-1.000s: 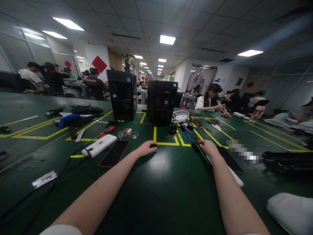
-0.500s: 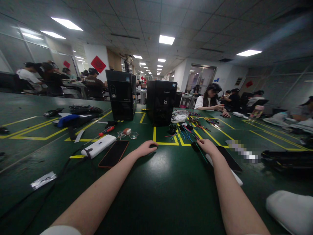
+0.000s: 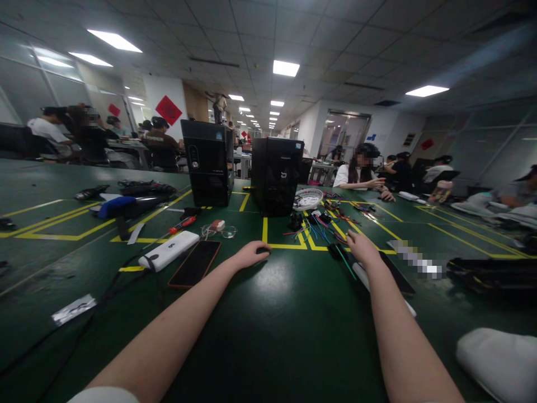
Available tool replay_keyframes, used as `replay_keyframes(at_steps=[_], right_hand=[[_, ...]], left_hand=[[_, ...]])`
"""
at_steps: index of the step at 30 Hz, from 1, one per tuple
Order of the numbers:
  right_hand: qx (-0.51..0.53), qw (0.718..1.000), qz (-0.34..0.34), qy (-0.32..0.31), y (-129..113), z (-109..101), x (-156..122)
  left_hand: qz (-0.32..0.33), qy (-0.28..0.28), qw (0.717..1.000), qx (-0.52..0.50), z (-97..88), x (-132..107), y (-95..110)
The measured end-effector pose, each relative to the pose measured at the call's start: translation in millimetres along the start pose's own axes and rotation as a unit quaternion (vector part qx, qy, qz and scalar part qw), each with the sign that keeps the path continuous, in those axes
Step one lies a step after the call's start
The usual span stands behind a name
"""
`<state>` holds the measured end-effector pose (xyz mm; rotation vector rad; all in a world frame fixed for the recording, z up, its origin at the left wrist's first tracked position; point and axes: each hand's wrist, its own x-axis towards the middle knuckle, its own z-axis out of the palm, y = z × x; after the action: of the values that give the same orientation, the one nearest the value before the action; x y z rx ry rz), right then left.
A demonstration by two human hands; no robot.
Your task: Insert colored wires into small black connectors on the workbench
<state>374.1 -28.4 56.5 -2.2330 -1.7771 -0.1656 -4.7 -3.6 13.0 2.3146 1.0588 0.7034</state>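
My left hand (image 3: pixel 253 254) rests on the green table with relaxed, slightly curved fingers. A gap shows between its thumb and fingers, and nothing is in it. To its left lies a phone (image 3: pixel 196 263) with an orange-red edge. My right hand (image 3: pixel 361 249) is raised a little, its fingers bent and drawn together; whatever is in them, if anything, is too small to make out. Just left of it are a dark connector with a green wire (image 3: pixel 347 261). Behind, a tangle of coloured cables (image 3: pixel 318 225) spreads over the yellow tape. A dark flat device (image 3: pixel 396 274) is partly hidden by my right forearm.
Two black computer towers (image 3: pixel 277 178) stand at the back. Beside them is a white basket (image 3: pixel 309 198). A white power bank (image 3: pixel 170 250), glasses (image 3: pixel 229 232) and a red screwdriver (image 3: pixel 183 225) lie at left. A co-worker (image 3: pixel 359 170) sits across the table.
My right hand has shifted slightly right and up, away from the dark connector and green wire. My left hand stays where it was.
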Motion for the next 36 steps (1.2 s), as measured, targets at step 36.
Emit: replay_keyframes(at_steps=[36], right_hand=[[-0.017, 0.993, -0.063, -0.097, -38.5, 6.0, -5.3]], left_hand=[[0.006, -0.001, 1.0, -0.008, 0.8, 0.5, -5.1]])
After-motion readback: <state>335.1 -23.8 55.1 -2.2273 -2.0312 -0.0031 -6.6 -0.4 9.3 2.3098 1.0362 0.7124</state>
